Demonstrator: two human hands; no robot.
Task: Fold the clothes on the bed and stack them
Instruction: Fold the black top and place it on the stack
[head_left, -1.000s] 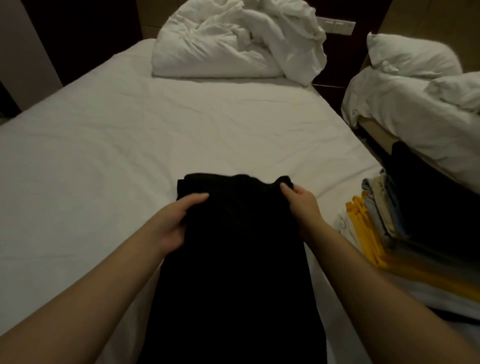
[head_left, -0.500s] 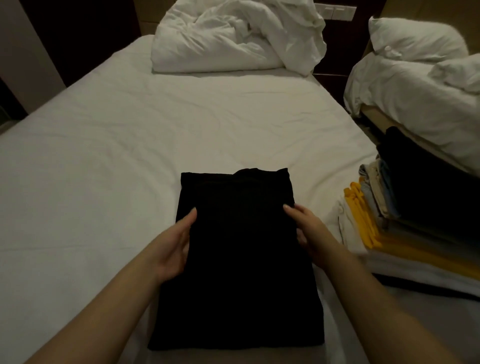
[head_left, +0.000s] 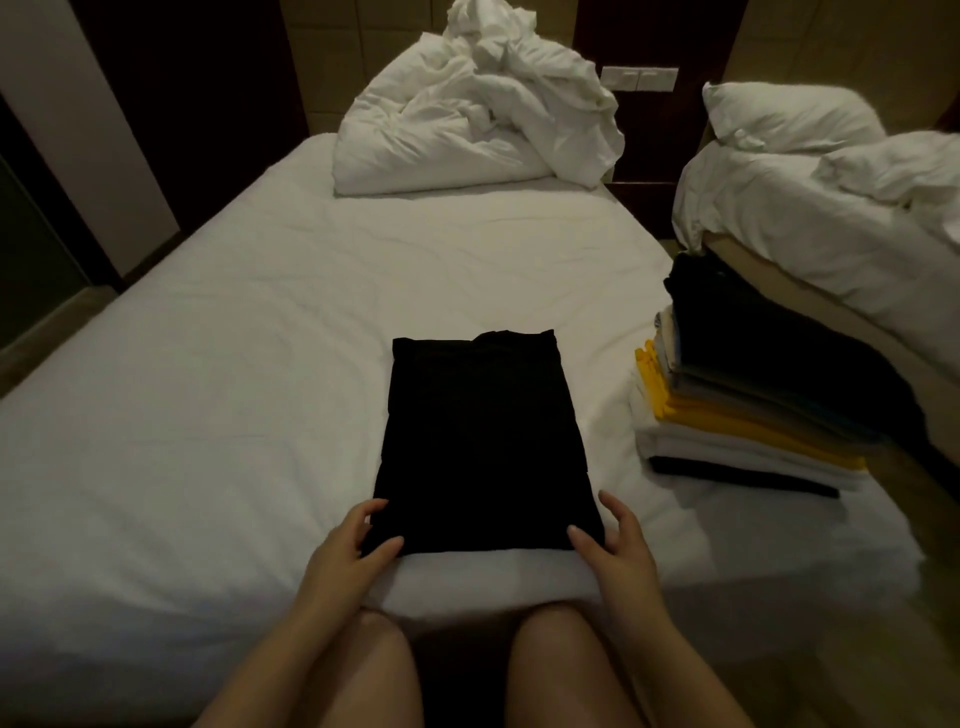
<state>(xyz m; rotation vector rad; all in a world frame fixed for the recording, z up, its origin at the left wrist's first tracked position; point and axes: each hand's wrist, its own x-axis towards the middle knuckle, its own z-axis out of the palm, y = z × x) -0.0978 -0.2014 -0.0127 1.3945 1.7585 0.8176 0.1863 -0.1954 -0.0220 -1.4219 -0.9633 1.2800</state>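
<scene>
A black garment (head_left: 483, 447), folded into a flat rectangle, lies on the white bed (head_left: 208, 415) close to its near edge. My left hand (head_left: 353, 545) rests at the garment's near-left corner, thumb on the near edge and fingers along the left side. At the near-right corner, my right hand (head_left: 618, 545) touches the cloth the same way. Both hands' fingers look relaxed, with the corner between thumb and fingers. A stack of folded clothes (head_left: 727, 405) in black, grey, yellow and white stands on the bed to the right.
A crumpled white duvet (head_left: 467, 119) is heaped at the head of the bed. A second bed (head_left: 831, 218) with white bedding stands at the right, just behind the stack. My bare knees (head_left: 363, 670) press against the bed's near edge.
Both hands slid down the garment's sides from its far corners to its near corners. The camera pulled back, so the whole folded garment and the stack show.
</scene>
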